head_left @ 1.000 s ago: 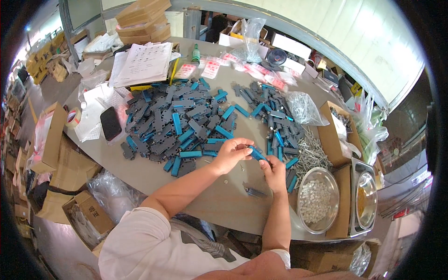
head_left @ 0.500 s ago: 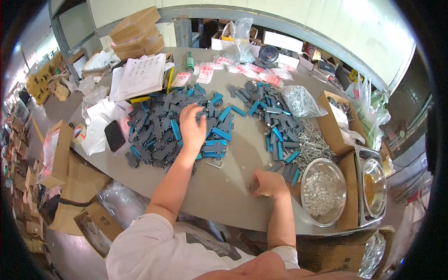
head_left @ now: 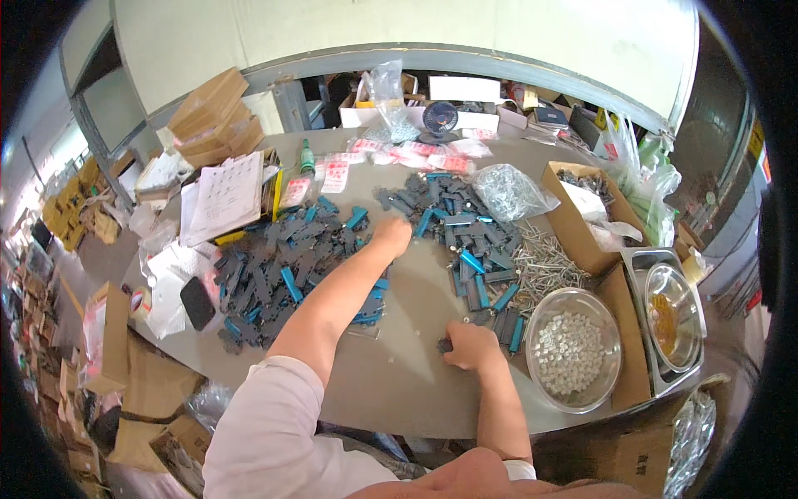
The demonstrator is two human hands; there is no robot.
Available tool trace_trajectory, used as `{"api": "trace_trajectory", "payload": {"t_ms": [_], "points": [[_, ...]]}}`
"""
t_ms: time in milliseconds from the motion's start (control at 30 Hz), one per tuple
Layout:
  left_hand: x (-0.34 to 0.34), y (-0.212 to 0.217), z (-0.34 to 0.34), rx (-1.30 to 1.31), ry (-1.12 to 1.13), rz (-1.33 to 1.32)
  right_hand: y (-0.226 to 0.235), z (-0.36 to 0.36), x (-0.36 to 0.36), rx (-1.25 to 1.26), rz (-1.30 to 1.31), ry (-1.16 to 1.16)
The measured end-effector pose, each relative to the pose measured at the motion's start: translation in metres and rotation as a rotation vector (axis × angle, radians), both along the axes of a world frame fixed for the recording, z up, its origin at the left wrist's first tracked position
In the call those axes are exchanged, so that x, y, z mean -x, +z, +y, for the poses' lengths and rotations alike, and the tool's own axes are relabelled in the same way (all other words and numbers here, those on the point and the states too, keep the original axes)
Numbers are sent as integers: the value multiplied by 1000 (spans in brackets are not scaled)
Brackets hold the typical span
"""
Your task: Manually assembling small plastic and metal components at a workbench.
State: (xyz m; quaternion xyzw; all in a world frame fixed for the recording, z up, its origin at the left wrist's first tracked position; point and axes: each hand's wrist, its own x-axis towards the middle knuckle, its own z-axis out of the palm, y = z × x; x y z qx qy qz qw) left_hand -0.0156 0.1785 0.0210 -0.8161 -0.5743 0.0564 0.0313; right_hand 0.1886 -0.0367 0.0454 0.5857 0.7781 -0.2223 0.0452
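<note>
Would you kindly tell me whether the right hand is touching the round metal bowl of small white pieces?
Apart: the head view shows blue and dark grey parts and bare tabletop between the right hand and the metal bowl.

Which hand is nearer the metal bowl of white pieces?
Right. The right hand is to the left of the metal bowl; the left hand is farther off, ahead and to the left, beside the larger pile of grey-and-blue parts.

Pale panelled wall, grey beam along lower edge; grey table; bright glare far left.
</note>
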Motion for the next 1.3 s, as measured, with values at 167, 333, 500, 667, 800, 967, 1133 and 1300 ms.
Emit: {"api": "trace_trajectory", "payload": {"t_ms": [167,333,500,667,800,967,1133,1300], "points": [[5,1,6,-127,-121,-79,4,0,4,-7,-25,20],[0,16,7,-231,-216,-331,6,5,4,-2,-16,-14],[16,-5,64,-175,239,-535,5,10,7,-26,31,-46],[36,-23,101,-317,315,-568,1,2,9,-66,12,-18],[24,-30,104,-325,359,-600,0,-4,11,-49,-3,-115],[46,-33,123,-290,391,-503,11,-6,18,-50,7,-59],[45,-10,93,-303,258,-431,1,-2,22,-151,28,-76],[10,8,-7,413,68,-1605,-17,10,14,-558,506,-304]]}}
